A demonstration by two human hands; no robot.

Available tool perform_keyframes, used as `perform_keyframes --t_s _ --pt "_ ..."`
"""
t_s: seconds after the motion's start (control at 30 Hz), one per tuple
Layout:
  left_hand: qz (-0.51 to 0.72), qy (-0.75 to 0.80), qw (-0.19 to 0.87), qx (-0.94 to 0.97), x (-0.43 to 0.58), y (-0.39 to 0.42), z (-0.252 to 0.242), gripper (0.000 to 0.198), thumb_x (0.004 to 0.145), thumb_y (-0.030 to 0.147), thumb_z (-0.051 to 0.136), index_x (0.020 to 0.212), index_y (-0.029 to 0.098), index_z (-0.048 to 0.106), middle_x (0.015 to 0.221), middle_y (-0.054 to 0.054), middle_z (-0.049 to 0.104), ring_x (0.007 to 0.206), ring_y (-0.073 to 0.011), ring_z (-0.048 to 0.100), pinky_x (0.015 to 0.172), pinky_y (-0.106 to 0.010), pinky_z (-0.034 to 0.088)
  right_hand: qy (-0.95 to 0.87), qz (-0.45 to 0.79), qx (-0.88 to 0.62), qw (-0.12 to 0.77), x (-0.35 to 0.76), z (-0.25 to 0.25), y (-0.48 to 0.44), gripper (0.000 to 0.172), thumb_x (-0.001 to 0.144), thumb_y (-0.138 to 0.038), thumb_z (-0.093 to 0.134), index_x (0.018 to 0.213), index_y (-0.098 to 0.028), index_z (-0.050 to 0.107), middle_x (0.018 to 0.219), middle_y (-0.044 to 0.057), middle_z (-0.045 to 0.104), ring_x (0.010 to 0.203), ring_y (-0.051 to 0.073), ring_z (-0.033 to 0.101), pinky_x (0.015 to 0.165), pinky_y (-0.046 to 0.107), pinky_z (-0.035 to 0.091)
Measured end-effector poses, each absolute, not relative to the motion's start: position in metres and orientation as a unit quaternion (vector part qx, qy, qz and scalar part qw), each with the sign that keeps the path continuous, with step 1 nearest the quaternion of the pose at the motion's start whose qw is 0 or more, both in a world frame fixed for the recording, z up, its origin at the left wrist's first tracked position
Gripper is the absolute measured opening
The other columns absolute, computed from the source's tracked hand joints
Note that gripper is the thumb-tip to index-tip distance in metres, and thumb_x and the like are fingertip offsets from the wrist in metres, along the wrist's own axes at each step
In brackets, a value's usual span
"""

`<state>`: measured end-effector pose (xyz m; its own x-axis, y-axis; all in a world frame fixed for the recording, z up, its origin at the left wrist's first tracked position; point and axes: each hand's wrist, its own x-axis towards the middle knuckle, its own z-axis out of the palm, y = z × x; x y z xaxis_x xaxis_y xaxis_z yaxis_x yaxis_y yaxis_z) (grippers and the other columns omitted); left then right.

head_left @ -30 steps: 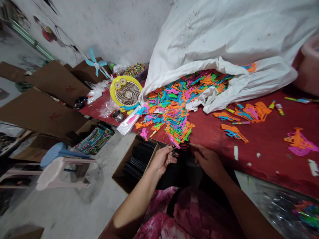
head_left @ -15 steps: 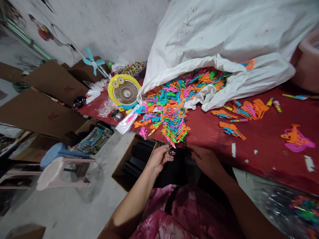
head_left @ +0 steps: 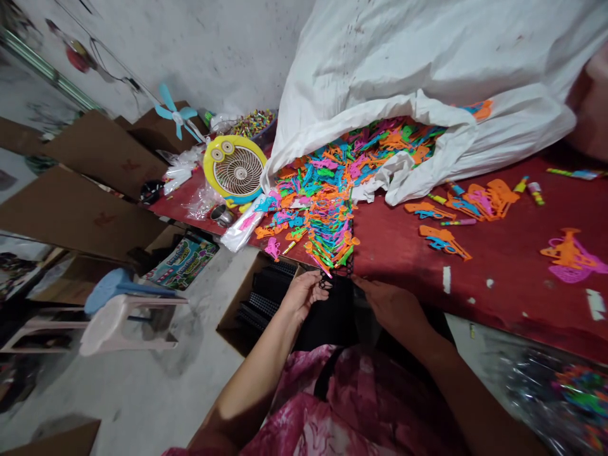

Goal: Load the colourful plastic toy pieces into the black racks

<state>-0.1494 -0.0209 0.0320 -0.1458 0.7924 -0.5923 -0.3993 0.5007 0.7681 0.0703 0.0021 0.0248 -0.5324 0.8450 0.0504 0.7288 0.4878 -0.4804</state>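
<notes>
At the red table's front edge, my left hand [head_left: 306, 294] is closed in a pinch on a black openwork strip [head_left: 327, 280] with small loops. My right hand [head_left: 387, 304] is at the strip's other side, its fingers together at the black edge; the thumb's grip is partly hidden. Right above the strip, a dense row of small plastic toy guns [head_left: 330, 231] in orange, green, blue and pink points toward me. This row runs back to a loose heap of toy guns [head_left: 370, 158] spilling from a white sack [head_left: 408, 57].
A cardboard box [head_left: 232, 345] of black ridged pieces stands below the table [head_left: 394, 250] at left. A yellow fan [head_left: 237, 168], metal cup [head_left: 221, 216] and plastic bags [head_left: 242, 231] sit left of the heap. Loose toy guns [head_left: 444, 240] lie right. Stools [head_left: 128, 316] stand on the floor.
Both hands have moved slightly up toward the table edge with the black strip, closer to the row of toy guns. The camera view has shifted slightly.
</notes>
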Motion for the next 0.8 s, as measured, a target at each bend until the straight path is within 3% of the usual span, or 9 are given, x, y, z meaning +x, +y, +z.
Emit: perform_keyframes --t_s 0.37,0.8 --pt "0.47 0.601 0.624 0.172 -0.148 -0.019 0.034 0.025 0.074 0.018 0.067 0.096 0.009 0.061 0.073 -0.008 0.071 0.048 -0.0117 0.063 0.052 -0.023 0.054 -0.862 0.17 -0.465 0.11 0.068 0.024 0.003 0.054 0.088 -0.008 0.045 0.137 -0.028 0.058 0.096 0.008 0.075 0.076 0.02 0.07 0.06 0.025 0.047" --pt "0.467 0.6 0.625 0.175 -0.146 -0.018 0.031 0.024 0.075 0.019 0.066 0.096 0.009 0.06 0.073 -0.007 0.071 0.049 -0.0122 0.064 0.051 -0.023 0.055 -0.855 0.144 -0.493 0.072 0.063 0.034 0.003 0.047 0.093 -0.015 0.045 0.137 -0.026 0.055 0.089 0.007 0.075 0.076 0.02 0.073 0.058 0.022 0.047"
